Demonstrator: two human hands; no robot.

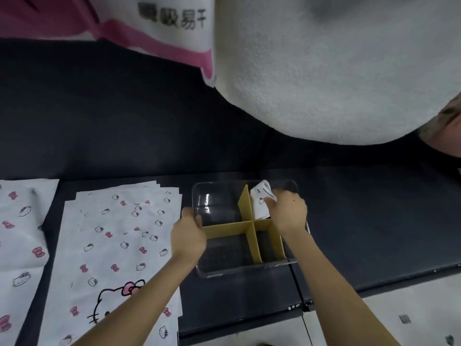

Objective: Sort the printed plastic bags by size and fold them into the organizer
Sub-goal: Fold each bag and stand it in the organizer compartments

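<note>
The left hand (188, 236) grips the organizer (212, 193) by its left rim, mid-desk (361, 221). The right hand (289, 213) pinches a folded bag (260, 203) in the far-right compartment, its fingertips partly hidden. Flat bags (119, 236) at the desk's left are cut off by the picture's edge. A blurred white mass (324, 71) blocks the top.

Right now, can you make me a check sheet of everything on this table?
Surface: dark table.
Job's things: clear organizer with cardboard dividers; one folded bag in its far right compartment; a bag stack left of it, more bags further left.
Clutter: nothing seen.
Hands: left hand grips the organizer's left rim; right hand holds the folded bag.
Cables: nothing seen.
Surroundings: white bulk and pink-printed pack overhead.
</note>
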